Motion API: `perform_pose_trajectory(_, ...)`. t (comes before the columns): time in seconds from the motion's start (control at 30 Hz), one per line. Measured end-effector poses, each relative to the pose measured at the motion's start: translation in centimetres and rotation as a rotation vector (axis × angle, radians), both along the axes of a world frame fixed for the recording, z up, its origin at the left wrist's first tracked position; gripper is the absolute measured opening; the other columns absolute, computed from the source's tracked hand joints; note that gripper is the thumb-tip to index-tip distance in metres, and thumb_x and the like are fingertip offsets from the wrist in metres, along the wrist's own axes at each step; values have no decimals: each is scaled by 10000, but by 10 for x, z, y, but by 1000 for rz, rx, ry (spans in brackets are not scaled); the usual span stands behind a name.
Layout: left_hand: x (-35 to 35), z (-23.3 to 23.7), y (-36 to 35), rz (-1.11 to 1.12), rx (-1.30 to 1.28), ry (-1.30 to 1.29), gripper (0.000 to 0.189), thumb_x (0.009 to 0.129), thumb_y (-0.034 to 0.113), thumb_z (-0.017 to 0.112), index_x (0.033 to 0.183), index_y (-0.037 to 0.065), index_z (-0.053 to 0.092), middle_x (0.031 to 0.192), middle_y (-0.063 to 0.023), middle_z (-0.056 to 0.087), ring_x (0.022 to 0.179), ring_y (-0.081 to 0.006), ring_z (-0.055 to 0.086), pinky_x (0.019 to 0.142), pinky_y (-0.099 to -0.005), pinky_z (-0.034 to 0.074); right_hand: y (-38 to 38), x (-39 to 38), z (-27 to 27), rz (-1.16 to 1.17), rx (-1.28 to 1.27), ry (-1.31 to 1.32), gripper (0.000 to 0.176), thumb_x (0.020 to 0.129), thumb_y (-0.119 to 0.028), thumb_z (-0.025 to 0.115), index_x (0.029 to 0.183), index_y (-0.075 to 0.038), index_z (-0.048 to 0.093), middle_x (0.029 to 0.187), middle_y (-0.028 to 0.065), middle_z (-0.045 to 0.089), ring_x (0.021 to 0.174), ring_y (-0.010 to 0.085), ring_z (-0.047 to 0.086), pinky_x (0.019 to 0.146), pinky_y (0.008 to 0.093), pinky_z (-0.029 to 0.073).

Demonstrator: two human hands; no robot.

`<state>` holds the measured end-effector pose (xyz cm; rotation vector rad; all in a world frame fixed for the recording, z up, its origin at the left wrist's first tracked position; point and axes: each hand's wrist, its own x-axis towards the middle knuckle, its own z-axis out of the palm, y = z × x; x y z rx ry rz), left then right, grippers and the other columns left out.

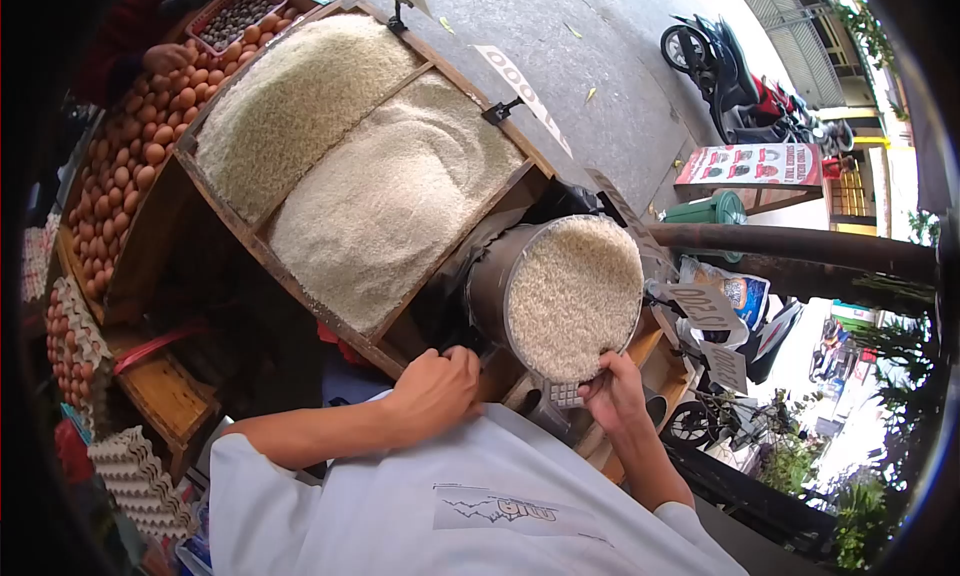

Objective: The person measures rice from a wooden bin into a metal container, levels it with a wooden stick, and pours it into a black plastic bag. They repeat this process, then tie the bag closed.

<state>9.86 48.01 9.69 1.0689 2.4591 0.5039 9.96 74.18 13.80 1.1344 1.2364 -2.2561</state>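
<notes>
A round metal container (492, 281), heaped with white rice (575, 296), stands in front of me at the centre right. My right hand (612, 388) is at its near rim with the fingers pinched together; what they hold, if anything, is too small to tell. Below the container, a small grey keypad-like object (564, 394) shows beside that hand. My left hand (437, 391) is curled near the lower corner of a wooden bin (350, 344), left of the container, and its fingertips are partly hidden. Two heaps of rice (370, 211) fill the divided bin.
Brown eggs (125, 166) fill a crate at the left, where another person's hand (168, 58) rests near a red basket (232, 18). Egg trays (140, 481) are stacked lower left. Price signs (705, 306) stand right of the container. A motorcycle (715, 76) is parked beyond.
</notes>
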Motion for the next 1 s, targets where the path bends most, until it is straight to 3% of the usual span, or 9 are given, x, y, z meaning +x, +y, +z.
perform_pose_trajectory(0.1, -2, -22, 35, 154, -332, -292, 383, 810, 345, 596, 933, -18, 598, 769, -66, 615, 665, -180, 587, 621, -321, 407, -8, -10, -8, 15, 52, -13, 298, 792, 10, 412, 1089, -8, 414, 919, 132, 591, 698, 258, 640, 429, 368, 563)
perform_pose_trajectory(0.23, 9, -57, 59, 5, -237, -90, 235, 799, 233, 564, 879, 25, 638, 731, -27, 635, 650, -183, 594, 625, -310, 398, -15, -23, -15, 70, 22, 10, 271, 803, -3, 421, 1073, -11, 412, 984, 137, 577, 756, 272, 640, 434, 362, 564)
perform_pose_trajectory(0.33, 20, -67, 71, -269, 45, 179, 162, 759, 162, 572, 831, 97, 703, 813, -46, 662, 832, -202, 617, 607, -358, 440, -23, -30, -14, 53, 15, 18, 274, 801, -2, 424, 1074, -13, 414, 972, 138, 582, 756, 275, 640, 435, 355, 560)
perform_pose_trajectory(0.37, 19, -75, 75, -270, 46, 178, 162, 759, 162, 572, 831, 97, 703, 813, -46, 662, 832, -202, 617, 607, -358, 440, -25, -30, -15, 52, 16, 17, 274, 801, -2, 424, 1074, -13, 414, 972, 138, 582, 756, 275, 640, 435, 355, 560)
perform_pose_trajectory(0.43, 10, -79, 84, -79, 623, 215, 190, 758, 158, 571, 881, 62, 678, 820, -73, 645, 892, -209, 610, 601, -343, 486, -26, -33, -16, 46, -17, -5, 280, 798, 1, 424, 1077, -15, 415, 971, 137, 585, 748, 273, 637, 427, 356, 543)
perform_pose_trajectory(0.53, -3, -62, 79, -127, 787, 3, 187, 754, 144, 578, 897, 47, 651, 771, -77, 621, 852, -221, 621, 610, -329, 513, -21, -29, -25, 68, 5, -19, 285, 793, 4, 423, 1077, -13, 412, 965, 134, 583, 730, 270, 633, 422, 365, 524)
perform_pose_trajectory(0.8, -3, 13, -7, 78, -112, -129, 122, 778, 128, 559, 764, 8, 578, 608, -65, 587, 596, -224, 589, 666, -362, 492, -5, -11, -33, 37, 62, -86, 210, 800, -15, 438, 1004, -19, 488, 844, 110, 624, 634, 217, 644, 405, 339, 538)
perform_pose_trajectory(0.93, -14, 28, 0, -134, 112, 166, 124, 773, 138, 567, 704, 36, 574, 577, -73, 584, 529, -215, 562, 627, -338, 472, 9, -6, -43, 61, 79, -110, 225, 797, -6, 441, 1020, -17, 470, 850, 115, 613, 641, 235, 643, 414, 353, 553)
perform_pose_trajectory(1.0, -19, 34, 9, -154, 129, -192, 138, 767, 136, 556, 686, 25, 567, 584, -105, 588, 567, -243, 585, 625, -357, 470, 19, -1, -47, 72, 92, -123, 225, 796, -4, 442, 1019, -14, 467, 852, 113, 609, 645, 240, 643, 422, 357, 560)
